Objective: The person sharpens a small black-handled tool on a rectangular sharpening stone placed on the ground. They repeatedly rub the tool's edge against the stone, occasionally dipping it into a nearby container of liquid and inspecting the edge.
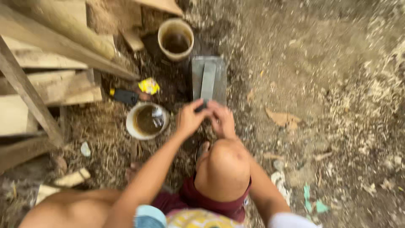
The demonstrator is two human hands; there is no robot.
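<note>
Planks [46,59] lean stacked at my left, off the dirt. One grey stone [198,78] lies flat ahead, one blade [208,80] flat along it. Two cups [176,39] of brown water sit within reach. My left hand [190,119] and right hand [221,119], closed together, pinch the blade's near end.

Single head-worn view, looking steeply down, close over the knees, facing the dirt ground [320,84]

Crumpled yellow wrapper [149,86] beside bowl [147,120]
</note>
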